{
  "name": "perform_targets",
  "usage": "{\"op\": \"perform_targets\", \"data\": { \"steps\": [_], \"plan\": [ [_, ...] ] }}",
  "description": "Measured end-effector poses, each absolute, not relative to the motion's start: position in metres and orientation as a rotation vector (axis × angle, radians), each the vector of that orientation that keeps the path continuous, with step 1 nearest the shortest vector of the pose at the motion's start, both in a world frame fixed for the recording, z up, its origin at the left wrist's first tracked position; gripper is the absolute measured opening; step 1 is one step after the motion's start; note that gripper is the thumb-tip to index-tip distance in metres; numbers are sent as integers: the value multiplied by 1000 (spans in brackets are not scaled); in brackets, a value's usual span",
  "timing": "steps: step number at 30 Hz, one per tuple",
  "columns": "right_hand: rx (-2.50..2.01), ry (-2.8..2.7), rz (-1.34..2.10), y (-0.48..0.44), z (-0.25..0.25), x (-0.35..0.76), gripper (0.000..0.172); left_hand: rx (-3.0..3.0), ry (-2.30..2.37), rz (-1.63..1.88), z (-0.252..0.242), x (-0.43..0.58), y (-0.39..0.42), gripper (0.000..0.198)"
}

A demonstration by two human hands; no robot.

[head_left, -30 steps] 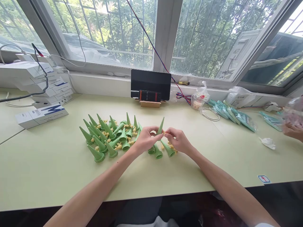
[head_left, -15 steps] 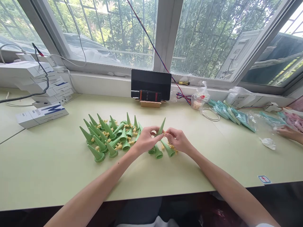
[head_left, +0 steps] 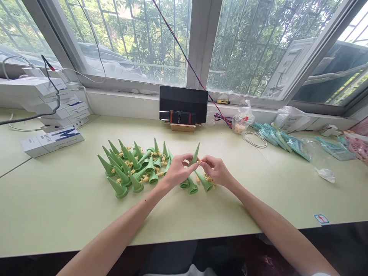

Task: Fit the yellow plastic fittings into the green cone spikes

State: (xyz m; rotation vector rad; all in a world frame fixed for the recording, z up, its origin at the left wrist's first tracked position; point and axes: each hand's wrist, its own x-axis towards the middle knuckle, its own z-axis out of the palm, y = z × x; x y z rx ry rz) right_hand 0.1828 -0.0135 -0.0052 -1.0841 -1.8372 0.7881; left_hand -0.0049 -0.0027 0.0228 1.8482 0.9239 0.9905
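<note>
My left hand is closed around the base of a green plastic cone spike, its tip pointing up. The fingertips of my right hand pinch a small yellow valve piece against the side of that spike; the fingers partly hide it. Below my hands lie several loose green spikes with their hollow ends toward me. A few yellow pieces show beneath my right hand. To the left, many green spikes with yellow valves stand and lie in a cluster.
A dark tablet and a phone stand at the back on a cardboard holder. White boxes are stacked at left. On the right are a bagged cup, teal packets and crumpled tissue.
My hands keep nearly the same grip and position, with the spike tilted very slightly. Another person's hand at the far right has left the view.
</note>
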Motion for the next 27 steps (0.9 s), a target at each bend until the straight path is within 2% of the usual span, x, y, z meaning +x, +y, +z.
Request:
{"op": "perform_targets", "data": {
  "steps": [7,13,19,27],
  "plan": [
    [-1056,-1792,803,-12,-7,181,30,1930,963,1044,21,-7,1,26],
    [-1165,-1702,654,5,-14,193,28,1918,1073,1180,20,-13,8,28],
    [-1289,-1703,486,21,-24,204,39,1988,1137,1398,29,-22,15,25],
    [-1295,-1751,445,26,-31,199,48,2121,1509,1241,58,-44,14,22]
  ]
}}
